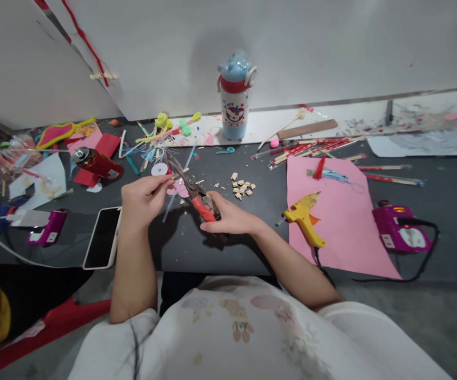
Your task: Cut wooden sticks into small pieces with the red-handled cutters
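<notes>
My left hand (pixel 145 198) is closed, pinching a thin wooden stick (pixel 180 173) between thumb and fingers. In my right hand (pixel 228 214) is a pair of pliers (pixel 202 205) with red and black handles, the fingers wrapped round them. The metal jaws point up and left and meet the stick; whether they bite into it I cannot tell. To the right of the pliers lies a small heap of short cut wooden pieces (pixel 243 187). Under the jaws are a clear glue stick (pixel 169 203) and a bit of pink paper (pixel 177 188).
A yellow glue gun (pixel 303 216) rests on pink paper (pixel 347 232), beside a purple power strip (pixel 400 227). Behind stands a water bottle (pixel 234 103). At left are a phone (pixel 102 237), a tilted drink can (pixel 97 162) and craft scraps. Packaged chopsticks (pixel 311 150) lie at back right.
</notes>
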A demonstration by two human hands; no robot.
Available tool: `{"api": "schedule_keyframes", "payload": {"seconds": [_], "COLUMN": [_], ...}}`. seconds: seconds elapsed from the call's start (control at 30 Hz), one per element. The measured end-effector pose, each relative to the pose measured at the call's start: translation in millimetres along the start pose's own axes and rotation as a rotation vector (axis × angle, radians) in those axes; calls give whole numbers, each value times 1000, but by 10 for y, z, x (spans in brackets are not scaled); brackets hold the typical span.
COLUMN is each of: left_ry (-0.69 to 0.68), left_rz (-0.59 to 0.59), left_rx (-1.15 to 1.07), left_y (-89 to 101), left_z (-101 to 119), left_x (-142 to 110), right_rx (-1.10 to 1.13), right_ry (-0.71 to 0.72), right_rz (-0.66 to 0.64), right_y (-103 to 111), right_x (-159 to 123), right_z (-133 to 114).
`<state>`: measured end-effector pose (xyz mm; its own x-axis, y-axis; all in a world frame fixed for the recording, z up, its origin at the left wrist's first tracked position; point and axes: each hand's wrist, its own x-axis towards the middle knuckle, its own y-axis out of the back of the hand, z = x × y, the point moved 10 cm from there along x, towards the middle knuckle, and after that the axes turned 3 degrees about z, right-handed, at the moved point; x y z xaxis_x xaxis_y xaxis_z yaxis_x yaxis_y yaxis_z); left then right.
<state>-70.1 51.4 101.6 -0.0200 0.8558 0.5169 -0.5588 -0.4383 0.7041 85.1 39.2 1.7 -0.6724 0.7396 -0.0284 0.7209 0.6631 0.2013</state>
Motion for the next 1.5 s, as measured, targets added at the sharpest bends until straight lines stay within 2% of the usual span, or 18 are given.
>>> {"api": "schedule_keyframes", "payload": {"seconds": [0.3, 0.57, 0.73, 0.83, 0.93, 1.03, 1.1, 1.13, 1.2, 1.33, 1.43, 1.5], "left_ry": [77, -21, -12, -55, -121, -107, -33, 38, 196, 348, 481, 576], "left_rz": [11, -56, -139, -164, -85, 61, 66, 32, -116, -402, -511, -524], "left_rx": [-69, -69, -60, 42, 172, 137, 27, -60, -252, -566, -815, -946], "left_y": [38, 34, -49, -111, -121, -113, -222, -322, -615, -1109, -1299, -1360], "left_z": [-45, 103, 100, 154, 274, 355, 322, 265, 144, 119, 143, 146], "left_x": [10, 76, 120, 167, 196, 134, 45, -6, -127, -332, -422, -461], "right_rx": [-63, -48, -15, 25, 58, 81, 90, 91, 92, 90, 77, 76], "right_ry": [56, 54, 7, -32, -78, -90, -85, -84, -98, -108, -63, -42], "right_rz": [-6, -4, 11, 24, 100, 209, 253, 270, 298, 302, 285, 283], "right_y": [21, 2, 5, 3, 63, 152, 179, 186, 189, 152, 128, 123], "right_x": [-17, -5, -6, 6, 35, 68, 91, 102, 118, 144, 154, 154], "right_z": [-94, -49, -5, 34, 93, 147, 186, 212, 282, 379, 354, 337]}}
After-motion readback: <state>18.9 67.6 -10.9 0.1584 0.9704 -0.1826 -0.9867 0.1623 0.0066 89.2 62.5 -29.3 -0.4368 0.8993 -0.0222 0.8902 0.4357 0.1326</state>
